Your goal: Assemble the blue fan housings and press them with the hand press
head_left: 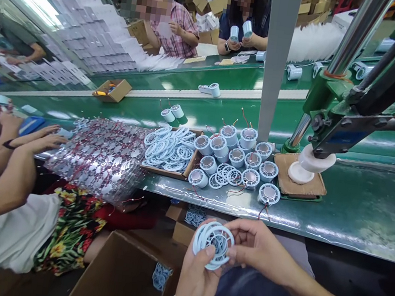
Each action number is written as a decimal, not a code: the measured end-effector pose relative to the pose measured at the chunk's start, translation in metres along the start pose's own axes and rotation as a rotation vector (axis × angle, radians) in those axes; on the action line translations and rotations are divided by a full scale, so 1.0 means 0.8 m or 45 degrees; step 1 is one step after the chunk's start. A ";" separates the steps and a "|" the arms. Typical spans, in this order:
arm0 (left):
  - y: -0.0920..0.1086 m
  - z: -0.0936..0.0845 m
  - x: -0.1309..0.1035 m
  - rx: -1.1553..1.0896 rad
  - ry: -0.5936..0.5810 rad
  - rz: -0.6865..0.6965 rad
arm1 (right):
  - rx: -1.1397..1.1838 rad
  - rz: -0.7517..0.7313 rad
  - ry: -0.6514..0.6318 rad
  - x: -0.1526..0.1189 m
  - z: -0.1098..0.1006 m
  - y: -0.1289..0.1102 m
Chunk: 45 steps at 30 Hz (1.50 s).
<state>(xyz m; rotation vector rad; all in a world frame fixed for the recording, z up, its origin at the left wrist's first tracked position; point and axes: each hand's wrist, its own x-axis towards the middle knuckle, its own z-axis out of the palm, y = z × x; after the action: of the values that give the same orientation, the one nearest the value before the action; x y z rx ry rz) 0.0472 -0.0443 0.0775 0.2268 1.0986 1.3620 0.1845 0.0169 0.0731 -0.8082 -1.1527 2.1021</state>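
A pale blue grille ring (214, 244) sits right between the two hands, low over the lap and short of the belt's near edge. The left hand (196, 285) comes up from below, thumb pressed on the ring's lower rim, fingers curled behind it: a firm grasp. The right hand (257, 247) closes in from the side, fingertips pinching the ring's right edge, so both hands grip the same piece.

Just beyond the hands, on the green belt (357, 214), stands a cluster of round fan housings (239, 161) with red wires trailing, some face up. To the left of that cluster, a shallow tray (169, 150) is heaped with more blue rings. Further left lies a clear bag (103, 154) of small wired parts. Beyond the right hand, a green press (338, 114) stands over a white disc (300, 172) on a cardboard pad. Below the left hand, an open carton (121, 274) stands on the floor. Off to the far left, a co-worker's arms (2, 174) reach toward the belt.
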 end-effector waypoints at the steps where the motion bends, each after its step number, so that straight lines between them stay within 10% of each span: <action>1: -0.001 0.000 0.001 -0.001 0.029 0.019 | -0.085 -0.041 0.034 -0.004 0.003 0.000; 7: -0.012 0.001 0.004 0.003 0.104 0.097 | -0.536 -0.256 0.172 -0.013 0.012 -0.001; 26: -0.019 -0.035 0.009 -0.115 0.080 0.015 | -0.256 0.011 0.095 0.000 0.009 0.026; 45: 0.007 0.010 -0.006 -0.046 0.065 0.281 | 0.224 -0.142 -0.043 -0.009 0.017 -0.008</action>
<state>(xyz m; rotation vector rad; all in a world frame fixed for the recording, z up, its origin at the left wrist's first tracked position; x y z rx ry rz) 0.0504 -0.0432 0.0878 0.2948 1.1154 1.5898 0.1801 0.0076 0.0861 -0.6146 -0.9896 2.0966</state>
